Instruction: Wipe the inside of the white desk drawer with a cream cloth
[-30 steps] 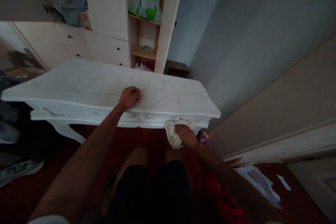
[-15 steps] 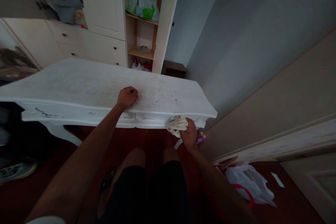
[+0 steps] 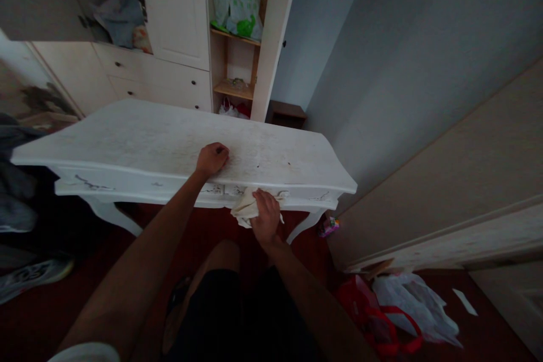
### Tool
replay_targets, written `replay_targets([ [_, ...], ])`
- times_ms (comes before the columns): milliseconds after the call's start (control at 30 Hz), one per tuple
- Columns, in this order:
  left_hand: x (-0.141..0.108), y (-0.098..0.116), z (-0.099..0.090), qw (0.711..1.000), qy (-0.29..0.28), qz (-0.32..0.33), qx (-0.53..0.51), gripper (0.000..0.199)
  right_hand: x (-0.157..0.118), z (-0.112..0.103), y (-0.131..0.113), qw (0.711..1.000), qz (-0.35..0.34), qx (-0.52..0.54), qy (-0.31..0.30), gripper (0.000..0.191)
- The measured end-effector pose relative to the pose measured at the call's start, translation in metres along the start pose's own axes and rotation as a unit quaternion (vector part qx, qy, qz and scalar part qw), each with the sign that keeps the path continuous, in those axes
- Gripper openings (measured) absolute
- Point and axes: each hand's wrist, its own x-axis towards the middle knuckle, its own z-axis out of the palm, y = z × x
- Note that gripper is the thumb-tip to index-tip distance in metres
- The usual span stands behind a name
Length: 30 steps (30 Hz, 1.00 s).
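Note:
My right hand (image 3: 266, 216) grips a crumpled off-white cloth (image 3: 245, 208), pressed against the carved front of a white table (image 3: 139, 130) near its middle. The cloth hangs a little below the front's lower edge. Loosely curled into a fist, my left hand (image 3: 212, 159) rests on the tabletop close to the front edge, and nothing shows in it. Greyish smudges mark the top around that hand, and two small dark specks lie to its right.
Behind the table stands a white cabinet (image 3: 173, 17) with an open door and plastic bags (image 3: 244, 5) on a shelf. A grey wall (image 3: 407, 56) runs along the right. On the red floor lie a white plastic bag (image 3: 413, 300), a red bag (image 3: 358, 305) and a shoe (image 3: 34, 278).
My right hand has slid the cloth leftward along the table's front, from near the right end to about the middle. My left hand stays on the tabletop. The view has shifted slightly.

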Motion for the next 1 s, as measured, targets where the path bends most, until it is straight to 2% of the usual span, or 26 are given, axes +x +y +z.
replay_targets([
  [100, -0.001, 0.001, 0.0, 1.0, 0.004, 0.0, 0.001, 0.02, 0.016, 0.026, -0.024, 0.999, -0.002, -0.026, -0.034, 0.056],
  [167, -0.003, 0.003, -0.001, 1.0, 0.001, -0.001, -0.008, 0.019, 0.02, 0.037, -0.032, 0.998, -0.01, -0.042, -0.055, 0.054],
  [300, -0.005, 0.007, -0.002, 1.0, -0.006, -0.005, -0.024, 0.016, 0.015, 0.038, -0.025, 0.989, -0.086, -0.049, -0.107, 0.057],
  [433, -0.005, 0.006, -0.003, 1.0, -0.005, -0.004, -0.025, 0.017, 0.007, 0.025, -0.007, 0.969, -0.156, -0.057, -0.186, 0.058],
  [567, -0.005, 0.004, -0.002, 0.999, -0.006, -0.008, -0.035, 0.017, -0.001, 0.014, 0.015, 0.966, -0.165, -0.049, -0.194, 0.05],
  [667, -0.005, 0.005, -0.003, 0.999, -0.006, -0.018, -0.048, 0.016, -0.012, 0.002, 0.042, 0.97, -0.151, -0.054, -0.184, 0.051],
  [833, -0.007, 0.013, -0.005, 0.997, -0.007, -0.04, -0.068, 0.014, -0.031, -0.035, 0.096, 0.973, -0.146, -0.088, -0.153, 0.053],
  [1000, -0.007, 0.016, -0.006, 0.997, -0.006, -0.045, -0.069, 0.013, -0.037, -0.081, 0.14, 0.973, -0.131, -0.123, -0.146, 0.052],
])
